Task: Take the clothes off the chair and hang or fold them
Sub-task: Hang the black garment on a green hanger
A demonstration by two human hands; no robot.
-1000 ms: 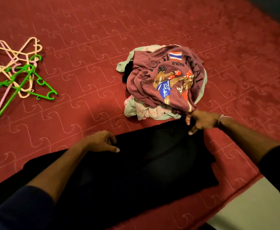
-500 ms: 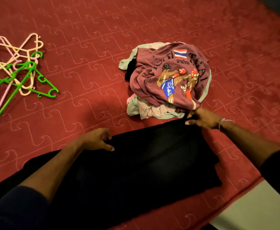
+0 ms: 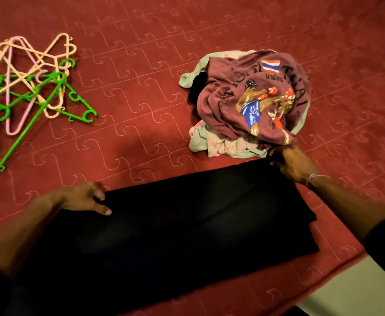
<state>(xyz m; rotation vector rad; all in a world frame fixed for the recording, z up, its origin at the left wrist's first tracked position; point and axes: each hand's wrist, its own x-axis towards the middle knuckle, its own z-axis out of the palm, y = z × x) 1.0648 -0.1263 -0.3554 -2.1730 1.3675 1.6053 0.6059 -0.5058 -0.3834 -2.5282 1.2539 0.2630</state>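
Black garment (image 3: 187, 224) lies flat on the red quilted bedcover (image 3: 141, 53), its far edge straighter than a second ago. Left hand (image 3: 84, 198) has shifted slightly outward along that edge and now pinches the cloth between thumb and curled fingers; right hand (image 3: 293, 161) has crept forward to the far corner, gripping it with bent fingers, a bracelet (image 3: 315, 177) at the wrist. Just beyond the right hand, touching it, sits the heap of clothes (image 3: 214, 144), topped by a maroon printed shirt (image 3: 232, 106). Well beyond and left of the left hand lie tangled plastic hangers (image 3: 34, 87). Pale floor (image 3: 357, 293) shows below the right forearm.
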